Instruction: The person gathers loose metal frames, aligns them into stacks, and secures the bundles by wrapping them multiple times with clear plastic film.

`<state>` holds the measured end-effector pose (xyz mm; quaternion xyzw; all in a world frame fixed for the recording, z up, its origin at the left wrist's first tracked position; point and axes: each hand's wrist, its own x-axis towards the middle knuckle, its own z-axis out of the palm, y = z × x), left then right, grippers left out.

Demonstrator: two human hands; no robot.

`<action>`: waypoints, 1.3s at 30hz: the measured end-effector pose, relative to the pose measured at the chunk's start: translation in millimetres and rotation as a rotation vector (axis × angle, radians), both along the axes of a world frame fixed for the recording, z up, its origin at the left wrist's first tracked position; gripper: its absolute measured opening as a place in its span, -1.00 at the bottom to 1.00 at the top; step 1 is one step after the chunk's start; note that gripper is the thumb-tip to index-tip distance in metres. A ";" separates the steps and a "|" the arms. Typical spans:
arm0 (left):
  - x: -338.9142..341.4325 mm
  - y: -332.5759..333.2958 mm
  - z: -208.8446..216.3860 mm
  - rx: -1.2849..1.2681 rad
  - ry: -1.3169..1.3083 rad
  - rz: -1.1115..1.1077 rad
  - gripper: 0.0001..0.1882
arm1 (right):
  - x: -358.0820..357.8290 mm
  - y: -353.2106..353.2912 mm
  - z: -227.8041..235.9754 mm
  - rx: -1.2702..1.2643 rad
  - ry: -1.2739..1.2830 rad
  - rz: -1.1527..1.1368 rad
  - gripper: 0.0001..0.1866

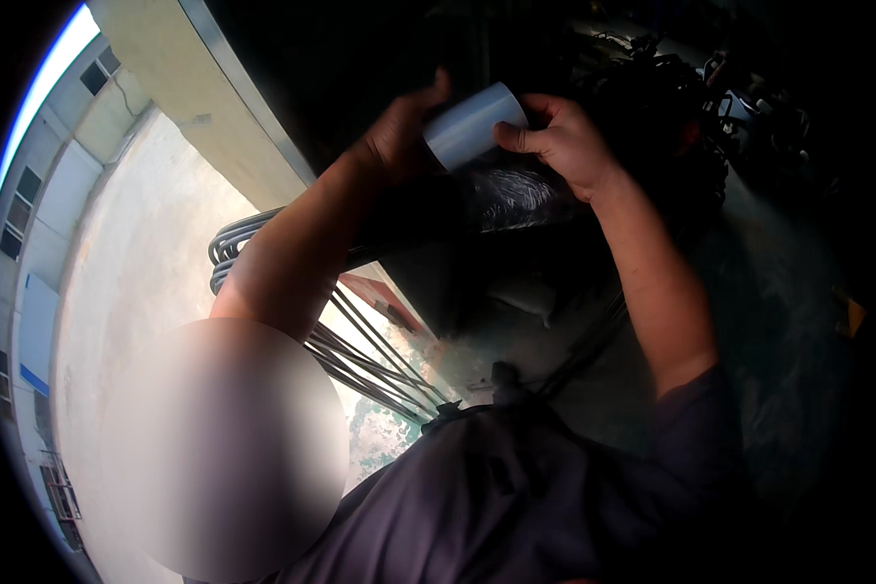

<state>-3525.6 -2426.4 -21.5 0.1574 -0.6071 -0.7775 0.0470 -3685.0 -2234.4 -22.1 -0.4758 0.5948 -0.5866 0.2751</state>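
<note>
A short roll of clear, bluish plastic film [475, 125] is held up at the upper middle. My right hand [566, 146] grips its right end, the thumb lying across the roll's side and the fingers curled at the end. At the roll's left end is my left hand [399, 131], one digit stretched upward and apart; its other fingers are lost in shadow, and firm contact cannot be made out. Below the roll, crinkled shiny film [516, 195] covers part of a dark bundle. Looped black cables [234, 253] stick out past my left forearm.
Several long dark cables [370, 365] hang diagonally beneath my left arm. To the left stand a pale wall with a metal edge [248, 92] and a bright concrete yard [127, 321]. Tangled dark parts [652, 97] fill the shaded upper right.
</note>
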 end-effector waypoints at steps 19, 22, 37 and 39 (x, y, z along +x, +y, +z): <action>-5.8 -10.7 -8.1 -1.078 -0.341 -0.438 -0.47 | 95.0 11.8 -192.0 -0.320 -0.342 -0.252 -0.69; -8.5 -36.3 -27.1 -1.087 -0.264 -0.470 -0.52 | 107.3 -18.7 -192.3 -0.349 -0.483 -0.219 -0.58; 32.3 1.3 32.1 -0.012 0.112 -0.098 -0.22 | 88.8 40.0 -10.7 -0.286 0.112 0.181 -0.56; 45.6 -5.6 42.3 0.033 0.244 -0.177 -0.11 | 70.5 7.0 -9.9 -0.218 -0.020 0.160 -0.55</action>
